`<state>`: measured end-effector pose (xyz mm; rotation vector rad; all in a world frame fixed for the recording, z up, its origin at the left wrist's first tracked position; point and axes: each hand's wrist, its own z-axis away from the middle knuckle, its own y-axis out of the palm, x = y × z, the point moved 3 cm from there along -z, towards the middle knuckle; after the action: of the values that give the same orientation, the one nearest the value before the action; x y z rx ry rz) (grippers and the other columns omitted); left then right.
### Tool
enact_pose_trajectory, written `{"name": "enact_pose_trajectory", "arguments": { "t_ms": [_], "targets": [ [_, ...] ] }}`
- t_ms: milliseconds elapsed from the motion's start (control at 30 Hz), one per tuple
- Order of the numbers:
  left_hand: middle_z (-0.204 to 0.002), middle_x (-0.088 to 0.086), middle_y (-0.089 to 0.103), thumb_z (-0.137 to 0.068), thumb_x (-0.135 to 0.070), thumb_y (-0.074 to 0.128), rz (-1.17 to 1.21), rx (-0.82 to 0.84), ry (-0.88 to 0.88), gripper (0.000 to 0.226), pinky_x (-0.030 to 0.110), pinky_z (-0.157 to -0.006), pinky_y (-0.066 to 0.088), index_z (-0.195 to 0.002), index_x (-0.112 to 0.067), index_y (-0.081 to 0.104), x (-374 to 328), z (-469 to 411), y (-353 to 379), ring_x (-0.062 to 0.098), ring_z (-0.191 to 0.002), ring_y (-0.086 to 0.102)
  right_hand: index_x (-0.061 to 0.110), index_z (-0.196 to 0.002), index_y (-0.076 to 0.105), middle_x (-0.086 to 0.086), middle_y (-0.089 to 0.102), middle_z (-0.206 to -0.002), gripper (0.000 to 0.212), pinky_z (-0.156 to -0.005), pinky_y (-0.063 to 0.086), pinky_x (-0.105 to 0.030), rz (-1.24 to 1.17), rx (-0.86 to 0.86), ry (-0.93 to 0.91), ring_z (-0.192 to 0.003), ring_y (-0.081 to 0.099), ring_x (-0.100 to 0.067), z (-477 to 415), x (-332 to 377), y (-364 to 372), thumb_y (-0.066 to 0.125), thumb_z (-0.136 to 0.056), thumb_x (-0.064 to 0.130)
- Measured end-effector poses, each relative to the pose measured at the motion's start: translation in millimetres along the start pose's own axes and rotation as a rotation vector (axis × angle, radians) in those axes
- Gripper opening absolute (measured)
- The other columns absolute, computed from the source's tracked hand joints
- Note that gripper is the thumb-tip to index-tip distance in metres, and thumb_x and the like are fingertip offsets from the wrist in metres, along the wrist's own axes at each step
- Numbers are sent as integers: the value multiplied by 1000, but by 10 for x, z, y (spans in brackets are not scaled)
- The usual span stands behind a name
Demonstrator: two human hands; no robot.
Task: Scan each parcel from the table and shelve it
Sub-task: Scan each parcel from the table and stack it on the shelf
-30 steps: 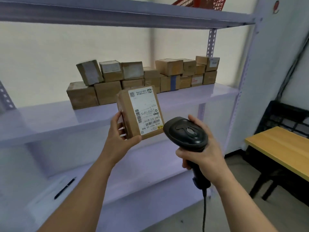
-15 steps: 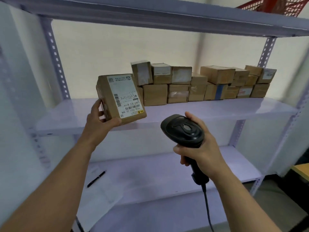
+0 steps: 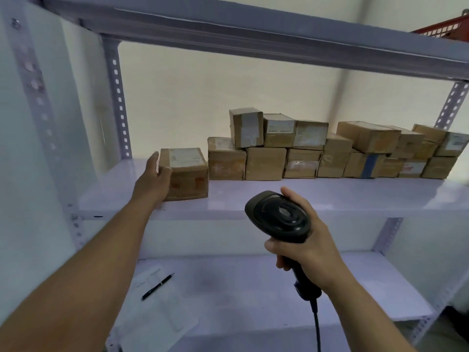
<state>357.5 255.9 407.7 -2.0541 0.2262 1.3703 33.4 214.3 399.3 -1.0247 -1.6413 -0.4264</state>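
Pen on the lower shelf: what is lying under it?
The pen lies on a white sheet of paper on the lower shelf. The left forearm hides the sheet's left edge; its print is unreadable.

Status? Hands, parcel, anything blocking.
Left hand holds parcel, set on middle shelf at left end of box row. Right hand grips scanner. Nothing in the way.

Black pen point(image 3: 157, 286) on paper sheet point(image 3: 165, 318); red basket point(image 3: 446, 27) top right.
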Motion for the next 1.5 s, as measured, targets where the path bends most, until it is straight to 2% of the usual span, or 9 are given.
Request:
{"name": "enact_pose_trajectory", "arguments": {
  "t_ms": [100,267,400,567,867,1067,1167,1300,1500],
  "targets": [
    [-147,9,43,-103,-34,34,-51,7,65,46,35,-100,34,-148,-27,30,-44,-63,78,31,-128,44,47,-135,44,2,63,-116,90,-53,55,-34,18,6,5,-53,63,-28,-91,-38,-21,76,-73,-10],
    [-142,9,47,-89,-28,67,-70,68,103,67,36,-98,39,-145,-24,30,15,-153,177,30,-124,48,42,-139,42,-1,62,-116,90,-53,56,-35,21,1,1,-54,62,-27,-349,-83,-7,76,-73,-9],
    [-140,10,48,-89,-21,66,-87,55,118,67,38,-98,39,-145,-25,29,60,-308,207,31,-122,49,39,-141,40,-4,62,-117,89,-52,54,-35,13,23,8,-53,62,-28,-601,-114,73,75,-74,-9],
    [-148,9,42,-92,-17,63,-43,89,76,84,37,-104,35,-152,-26,6,128,-513,260,32,-130,44,39,-141,40,-1,61,-119,89,-51,54,-33,20,48,11,-53,61,-26,-793,-146,125,74,-75,-11],
    [-156,11,28,-98,-16,50,-116,145,30,82,39,-111,29,-153,-25,-10,188,-793,373,35,-135,37,40,-139,42,0,61,-119,88,-51,54,-33,43,51,28,-52,61,-25,-913,-217,111,74,-74,-11],
    [-153,14,31,-91,-19,63,-48,109,-23,100,39,-109,31,-150,-30,-17,219,-808,359,33,-134,38,40,-138,43,1,62,-116,88,-52,54,-36,42,43,30,-52,61,-26,-848,-221,43,74,-74,-11],
    [-154,17,24,-86,-27,68,-111,-14,-4,103,43,-108,30,-152,-28,-11,153,-639,325,33,-138,30,41,-138,43,-2,63,-115,88,-51,53,-36,23,34,19,-52,61,-26,-780,-206,-17,74,-74,-11],
    [-158,8,21,-87,-33,67,-178,-163,177,89,41,-111,26,-154,-18,10,2,-295,304,25,-144,20,39,-140,42,-5,63,-117,89,-52,53,-35,-3,27,12,-52,61,-26,-615,-218,-99,75,-74,-11],
    [-136,6,47,-85,-31,70,-67,-208,369,66,36,-94,41,-142,-16,39,-180,631,638,22,-121,46,37,-140,43,-2,61,-120,86,-52,54,-36,-49,-11,23,-52,61,-26,-200,-283,-383,74,-75,-10]
  ]
}}
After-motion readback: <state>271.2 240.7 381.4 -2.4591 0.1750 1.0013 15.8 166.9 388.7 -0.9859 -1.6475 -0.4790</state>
